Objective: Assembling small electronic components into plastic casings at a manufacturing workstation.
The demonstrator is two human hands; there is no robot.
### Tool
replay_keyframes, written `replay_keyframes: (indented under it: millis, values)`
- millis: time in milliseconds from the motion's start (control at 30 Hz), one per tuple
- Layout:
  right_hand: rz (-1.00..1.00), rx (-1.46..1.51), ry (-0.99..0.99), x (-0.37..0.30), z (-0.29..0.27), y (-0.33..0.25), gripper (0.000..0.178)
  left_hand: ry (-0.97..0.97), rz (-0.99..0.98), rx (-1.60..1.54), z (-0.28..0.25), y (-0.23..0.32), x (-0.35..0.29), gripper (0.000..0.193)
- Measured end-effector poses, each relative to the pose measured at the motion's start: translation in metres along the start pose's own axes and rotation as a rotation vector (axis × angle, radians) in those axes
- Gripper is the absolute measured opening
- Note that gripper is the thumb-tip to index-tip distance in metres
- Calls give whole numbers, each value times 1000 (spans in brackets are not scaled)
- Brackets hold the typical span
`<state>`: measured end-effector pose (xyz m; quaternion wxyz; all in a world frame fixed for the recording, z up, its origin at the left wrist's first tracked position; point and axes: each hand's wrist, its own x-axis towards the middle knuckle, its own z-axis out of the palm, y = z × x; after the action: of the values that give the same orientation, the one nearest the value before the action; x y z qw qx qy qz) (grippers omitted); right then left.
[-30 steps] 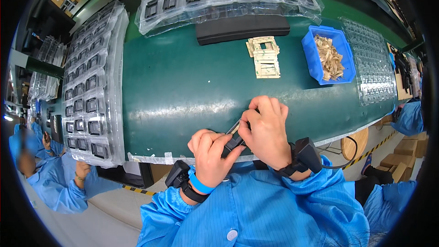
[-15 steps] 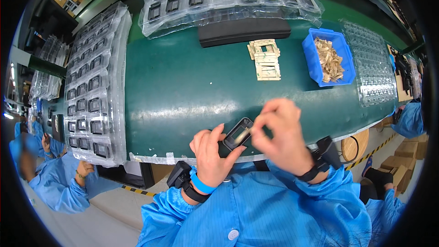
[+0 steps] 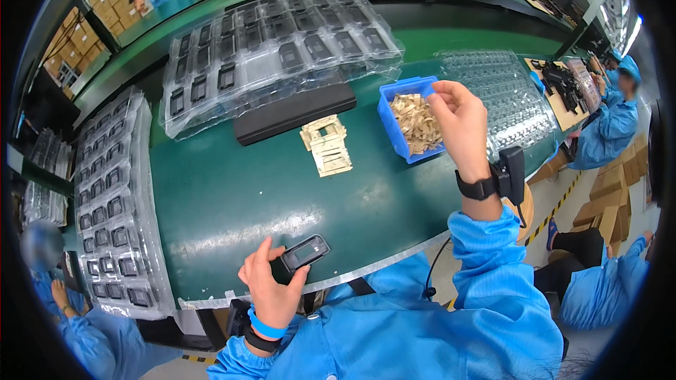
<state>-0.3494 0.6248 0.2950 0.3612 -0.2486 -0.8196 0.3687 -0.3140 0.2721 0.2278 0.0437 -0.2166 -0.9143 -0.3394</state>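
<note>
Near the front edge of the green table, my left hand (image 3: 271, 288) grips a small black rectangular plastic housing (image 3: 305, 253) between thumb and fingers. The housing has rounded corners and a recessed window, and is tilted on the diagonal. My right hand (image 3: 461, 123) is raised at the right side of a blue plastic bin (image 3: 389, 124), thumb and fingers pinched together. Whatever is in that pinch, if anything, is too small to make out. Loose tan paper strips (image 3: 417, 125) fill the bin.
Cream backing sheets with cut-outs (image 3: 329, 153) lie mid-table before a long black box (image 3: 296, 114). Clear trays of black housings stand at the back (image 3: 260, 63) and left (image 3: 113, 204). Empty clear trays (image 3: 493, 91) lie right of the bin. Co-workers sit on both sides.
My right hand has left the housing, where it pinched a pale strip, and moved right and away to the bin. My left hand still holds the housing. The whole view has turned.
</note>
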Motion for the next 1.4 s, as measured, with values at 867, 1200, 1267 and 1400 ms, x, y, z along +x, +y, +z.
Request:
replay_keyframes:
  millis: [867, 1200, 1267, 1400]
  values:
    - [-463, 25, -925, -145, 68, -57, 13, 69, 21, -29, 11, -13, 28, 4]
    - [-670, -181, -1151, -127, 70, -65, 10, 80, 28, -125, -1, -19, 24, 22]
    - [-640, -230, -969, -102, 76, -77, 11, 189, -18, -250, -6, -23, 25, 45]
    - [-357, -70, -557, -21, 114, -115, 16, 147, -117, -340, -4, -31, 22, 41]
